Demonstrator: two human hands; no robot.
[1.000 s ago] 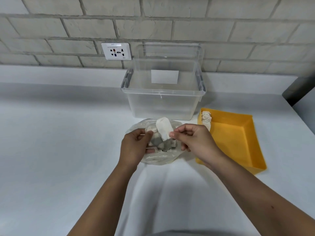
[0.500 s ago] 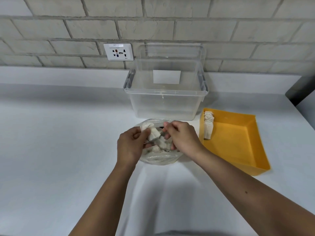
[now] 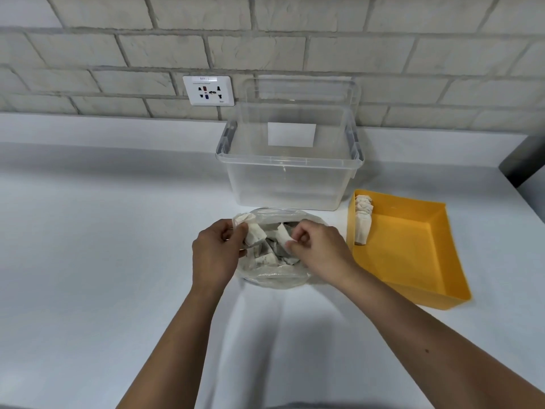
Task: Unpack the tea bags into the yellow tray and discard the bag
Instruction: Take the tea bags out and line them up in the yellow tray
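A clear plastic bag (image 3: 274, 276) lies open on the white counter, with several white tea bags (image 3: 267, 255) inside. My left hand (image 3: 213, 255) pinches the bag's left rim, close to a tea bag that sticks up there. My right hand (image 3: 317, 249) reaches into the bag and pinches one white tea bag (image 3: 283, 235). To the right stands the yellow tray (image 3: 413, 261). A small stack of tea bags (image 3: 363, 219) leans in its far left corner.
A clear plastic storage bin (image 3: 290, 184) stands just behind the bag, against the brick wall. A wall socket (image 3: 208, 90) sits left of it. A dark object (image 3: 525, 163) shows at the right edge. White counter stretches to the left and front.
One second ago my right hand held a tea bag up above the bag. That hand has gone back down into the bag and now pinches a tea bag there. The left hand stays at the rim.
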